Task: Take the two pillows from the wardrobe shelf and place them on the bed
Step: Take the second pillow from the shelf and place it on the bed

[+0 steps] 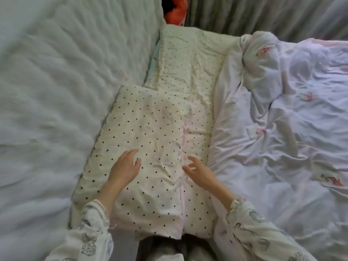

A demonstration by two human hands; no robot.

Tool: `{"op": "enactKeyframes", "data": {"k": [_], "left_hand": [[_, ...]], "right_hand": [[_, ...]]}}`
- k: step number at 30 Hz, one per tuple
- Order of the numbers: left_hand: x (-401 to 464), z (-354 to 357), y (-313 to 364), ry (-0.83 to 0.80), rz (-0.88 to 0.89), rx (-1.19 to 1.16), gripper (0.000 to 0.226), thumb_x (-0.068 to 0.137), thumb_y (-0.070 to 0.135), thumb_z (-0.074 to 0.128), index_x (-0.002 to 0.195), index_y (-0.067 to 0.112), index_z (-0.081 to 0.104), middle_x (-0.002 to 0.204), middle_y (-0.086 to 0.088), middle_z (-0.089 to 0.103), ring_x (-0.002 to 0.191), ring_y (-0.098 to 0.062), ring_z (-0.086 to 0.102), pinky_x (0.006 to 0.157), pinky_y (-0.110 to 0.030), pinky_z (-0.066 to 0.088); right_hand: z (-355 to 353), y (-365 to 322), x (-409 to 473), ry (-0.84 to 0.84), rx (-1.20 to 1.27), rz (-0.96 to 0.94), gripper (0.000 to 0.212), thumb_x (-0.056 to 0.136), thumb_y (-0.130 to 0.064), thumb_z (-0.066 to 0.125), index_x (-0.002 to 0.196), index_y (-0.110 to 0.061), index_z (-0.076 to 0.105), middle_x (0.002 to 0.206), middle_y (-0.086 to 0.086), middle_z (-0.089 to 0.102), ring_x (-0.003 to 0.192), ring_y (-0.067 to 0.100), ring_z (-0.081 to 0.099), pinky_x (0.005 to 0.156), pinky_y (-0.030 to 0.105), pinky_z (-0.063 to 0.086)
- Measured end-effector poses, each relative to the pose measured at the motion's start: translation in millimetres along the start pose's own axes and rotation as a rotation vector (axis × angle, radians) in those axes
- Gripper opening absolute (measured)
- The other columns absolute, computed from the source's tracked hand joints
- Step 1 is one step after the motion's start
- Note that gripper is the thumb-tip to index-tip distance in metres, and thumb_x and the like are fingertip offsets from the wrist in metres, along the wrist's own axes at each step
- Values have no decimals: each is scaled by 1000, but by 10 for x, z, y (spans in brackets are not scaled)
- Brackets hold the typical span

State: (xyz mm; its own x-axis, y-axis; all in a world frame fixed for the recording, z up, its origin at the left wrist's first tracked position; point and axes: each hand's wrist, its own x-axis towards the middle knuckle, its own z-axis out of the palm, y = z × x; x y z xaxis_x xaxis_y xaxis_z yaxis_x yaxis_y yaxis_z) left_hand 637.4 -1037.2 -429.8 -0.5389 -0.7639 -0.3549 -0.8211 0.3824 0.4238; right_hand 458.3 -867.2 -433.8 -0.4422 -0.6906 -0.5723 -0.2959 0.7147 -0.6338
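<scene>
Two cream pillows with small black dots lie end to end on the bed. The near pillow [150, 140] lies in front of me, and the far pillow [190, 65] reaches toward the head of the bed, partly under the near one. My left hand [125, 167] rests flat on the near pillow's left part with its fingers relaxed. My right hand [197, 171] hovers over the pillow's right side by a pink seam, fingers spread and slightly bent, holding nothing.
A pale quilted cover [56, 91] fills the left. A crumpled white duvet with pink flowers [282, 129] lies on the right. An orange and black object [175, 10] shows at the top, beside grey curtains [244, 14]. The bed's near edge is at my legs.
</scene>
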Motion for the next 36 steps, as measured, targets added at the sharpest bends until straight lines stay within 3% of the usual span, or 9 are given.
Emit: {"op": "enactKeyframes", "data": {"k": [3,7,10,16,20,24,26,29,36], "left_hand": [[-33,-42,629,-27,157,-39,44,96,29,41,139,18,38,143,-6,42,127,-23,44,99,-36,37],[-250,64,1528,-89,381,-152,40,95,24,46,135,17,44,135,-8,51,117,-22,52,91,-30,43],[-578,222,2212,-166,491,-346,35,94,20,51,129,17,51,121,-7,60,95,-13,57,70,-14,45],[-1419,722,3651,-212,651,-532,29,91,7,53,119,5,58,108,-12,66,96,-26,64,85,-32,50],[-2051,1216,4583,-301,791,-510,26,92,7,52,117,4,59,106,-14,68,95,-27,64,84,-33,50],[-2577,1682,5395,-419,883,-515,25,93,8,51,116,7,59,102,-9,66,95,-29,63,84,-33,49],[-2807,1929,5770,-495,934,-494,20,93,10,51,109,17,61,99,-8,66,93,-28,64,78,-30,51],[-3132,2331,6302,-600,1029,-444,20,93,16,53,92,35,59,95,-5,67,89,-23,64,78,-37,49],[-3763,3329,7616,-759,1192,-356,18,93,18,51,99,34,57,100,-8,66,89,-25,64,72,-31,48]], "right_hand": [[-481,101,-340,143,64,1,58,94,-38,50,144,-19,29,134,11,53,116,23,54,92,28,42],[-1064,438,-893,300,162,10,53,94,-32,51,142,-16,33,132,12,56,117,25,55,100,39,43],[-1450,775,-1380,457,207,25,49,93,-30,54,138,-14,41,125,9,61,111,21,59,87,23,43],[-2226,1741,-2555,712,314,73,44,93,-26,54,135,-13,45,121,10,62,96,13,57,80,23,41],[-2640,2548,-3419,867,412,130,42,93,-28,54,132,-15,48,119,10,62,106,21,60,88,31,46],[-2945,3331,-4200,1016,517,211,38,93,-31,54,128,-18,51,117,11,61,104,22,61,80,30,47],[-3065,3687,-4550,1107,569,234,34,92,-30,55,125,-20,53,117,10,61,101,21,61,76,28,46],[-3165,4174,-5021,1229,637,264,28,91,-32,57,118,-25,55,114,4,62,102,20,61,87,35,48],[-3476,5239,-5847,1465,768,349,25,93,-20,54,118,-17,55,111,10,64,95,18,61,69,17,44]]}}
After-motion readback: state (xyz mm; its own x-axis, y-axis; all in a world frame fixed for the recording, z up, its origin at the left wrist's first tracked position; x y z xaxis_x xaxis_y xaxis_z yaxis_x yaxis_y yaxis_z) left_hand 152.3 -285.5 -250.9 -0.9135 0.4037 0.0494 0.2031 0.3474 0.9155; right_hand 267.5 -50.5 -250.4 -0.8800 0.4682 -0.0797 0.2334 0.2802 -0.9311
